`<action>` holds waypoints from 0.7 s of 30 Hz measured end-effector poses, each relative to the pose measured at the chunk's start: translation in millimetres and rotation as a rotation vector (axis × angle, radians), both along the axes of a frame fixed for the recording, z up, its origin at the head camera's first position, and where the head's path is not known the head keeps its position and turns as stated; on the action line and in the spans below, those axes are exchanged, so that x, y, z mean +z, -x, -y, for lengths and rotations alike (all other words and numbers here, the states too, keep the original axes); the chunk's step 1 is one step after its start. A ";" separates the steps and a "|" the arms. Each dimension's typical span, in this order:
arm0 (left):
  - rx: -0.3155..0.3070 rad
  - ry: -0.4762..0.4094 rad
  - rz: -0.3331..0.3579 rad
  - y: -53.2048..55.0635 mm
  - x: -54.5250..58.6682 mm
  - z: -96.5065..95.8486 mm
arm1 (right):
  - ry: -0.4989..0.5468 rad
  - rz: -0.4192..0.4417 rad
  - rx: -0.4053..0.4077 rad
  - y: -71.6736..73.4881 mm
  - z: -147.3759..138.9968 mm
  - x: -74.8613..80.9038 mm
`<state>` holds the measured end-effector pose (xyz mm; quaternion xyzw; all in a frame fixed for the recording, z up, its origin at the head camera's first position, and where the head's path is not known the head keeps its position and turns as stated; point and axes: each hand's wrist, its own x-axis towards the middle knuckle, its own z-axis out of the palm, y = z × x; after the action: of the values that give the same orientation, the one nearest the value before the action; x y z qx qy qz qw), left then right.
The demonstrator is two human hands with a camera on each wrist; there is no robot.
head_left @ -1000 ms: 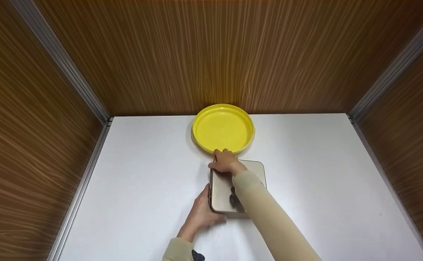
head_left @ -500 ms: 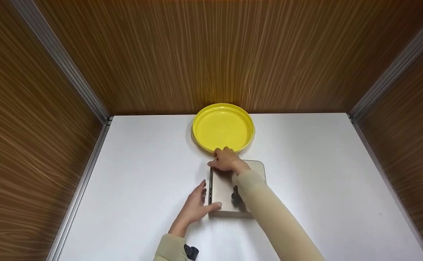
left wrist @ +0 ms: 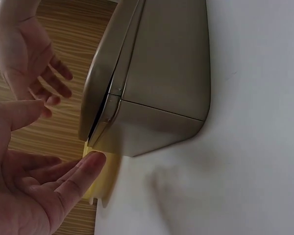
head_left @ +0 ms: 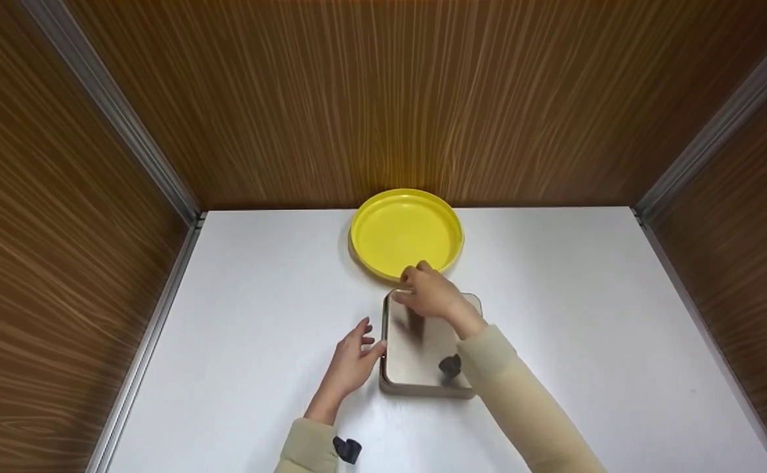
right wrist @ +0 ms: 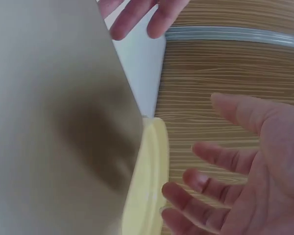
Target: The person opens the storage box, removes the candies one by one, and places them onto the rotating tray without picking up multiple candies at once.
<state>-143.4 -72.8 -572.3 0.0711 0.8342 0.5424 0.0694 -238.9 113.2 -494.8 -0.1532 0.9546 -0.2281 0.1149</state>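
Note:
A beige rectangular tin with rounded corners lies flat on the white table. Along one side, in the left wrist view, a thin dark gap runs between the lid and the body of the tin. My left hand is beside the tin's left side, fingers spread and holding nothing, thumb tip right at the lid's edge. Over the far part of the lid hovers my right hand. Its fingers are loosely bent with nothing between them, as the right wrist view shows of this hand.
Just beyond the tin, against the back wall, stands a round yellow tray with a raised rim. Wood-grain panels enclose the white table at the back and on both sides, with metal strips at the corners.
My right hand has let go of the tin's far left corner and moved up and right. My left hand has drawn back from the near left corner to beside the left side.

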 end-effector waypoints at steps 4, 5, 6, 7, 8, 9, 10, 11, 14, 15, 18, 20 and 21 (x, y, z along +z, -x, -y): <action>-0.002 -0.001 -0.010 -0.4 0.8 -2.3 | 0.005 -0.004 -0.068 -16.0 -20.0 4.0; 0.000 0.002 -0.009 -0.5 1.2 -2.8 | 0.008 0.000 -0.084 -19.4 -24.9 4.3; 0.002 0.004 -0.008 -0.6 1.8 -3.5 | 0.012 0.001 -0.099 -22.8 -29.9 4.3; 0.002 0.006 -0.007 -0.5 2.4 -4.1 | 0.014 -0.002 -0.112 -26.0 -35.1 4.0; 0.003 0.008 -0.004 -0.2 3.0 -4.8 | 0.020 -0.003 -0.126 -28.9 -40.4 3.5; 0.005 0.011 0.001 0.0 3.9 -5.7 | 0.026 -0.007 -0.140 -32.0 -45.8 3.2; 0.006 0.013 0.005 0.3 4.8 -6.7 | 0.030 -0.014 -0.152 -35.0 -51.3 2.8; 0.007 0.015 0.009 0.6 5.8 -7.9 | 0.030 -0.020 -0.163 -38.1 -57.2 2.0; 0.011 0.021 0.018 2.1 8.6 -10.8 | 0.036 -0.040 -0.191 -46.2 -74.9 -2.1; 0.013 0.023 0.017 2.5 9.5 -11.7 | 0.041 -0.041 -0.205 -48.9 -80.5 -3.6; 0.023 0.025 0.014 4.6 11.7 -13.7 | 0.061 -0.031 -0.255 -55.3 -95.7 -10.2; 0.035 0.029 0.022 6.1 13.0 -14.8 | 0.074 -0.016 -0.290 -58.9 -103.8 -15.0; 0.040 0.032 0.027 6.9 13.5 -15.3 | 0.083 -0.005 -0.310 -60.2 -107.2 -18.1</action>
<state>-150.4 -57.5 -558.8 0.0458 0.8432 0.5310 0.0710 -178.7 220.4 -512.9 -0.0091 0.9569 -0.2819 0.0693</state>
